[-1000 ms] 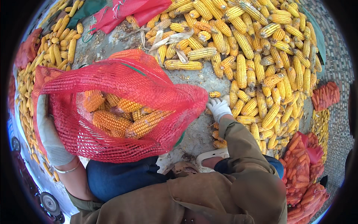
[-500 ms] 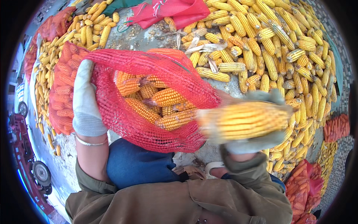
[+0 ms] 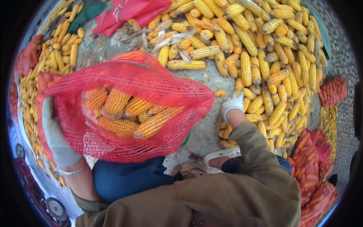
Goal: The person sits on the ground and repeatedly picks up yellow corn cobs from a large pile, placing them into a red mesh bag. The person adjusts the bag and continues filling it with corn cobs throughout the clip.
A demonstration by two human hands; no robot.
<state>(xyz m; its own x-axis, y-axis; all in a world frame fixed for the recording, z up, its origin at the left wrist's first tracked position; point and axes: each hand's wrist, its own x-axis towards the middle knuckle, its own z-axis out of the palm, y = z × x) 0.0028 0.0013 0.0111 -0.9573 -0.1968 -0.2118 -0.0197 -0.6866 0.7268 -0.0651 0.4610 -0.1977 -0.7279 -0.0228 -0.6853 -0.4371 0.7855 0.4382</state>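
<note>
My left hand (image 3: 62, 136), in a pale work glove, grips the left side of a red mesh sack (image 3: 113, 147) and holds its mouth spread. Several yellow-orange ears of corn (image 3: 117, 125) lie inside the sack. My right hand (image 3: 233, 103), gloved too, is down at the near-left edge of a large heap of corn (image 3: 261, 64). It touches an ear of corn (image 3: 239, 87) there; its fingers are mostly hidden, so whether they grip it does not show. A small cob piece (image 3: 219, 92) lies just left of that hand.
An empty-looking red sack (image 3: 130, 15) lies flat at the far side, beside dry husks (image 3: 174, 38). Filled red mesh sacks (image 3: 308, 170) stand at right, another (image 3: 332, 92) beyond. More corn (image 3: 62, 53) is spread at left. A vehicle wheel (image 3: 56, 209) shows lower left.
The ear of corn held in my right hand has left that hand. The right hand has moved down to the heap. My left hand still holds the sack; the view has shifted right.
</note>
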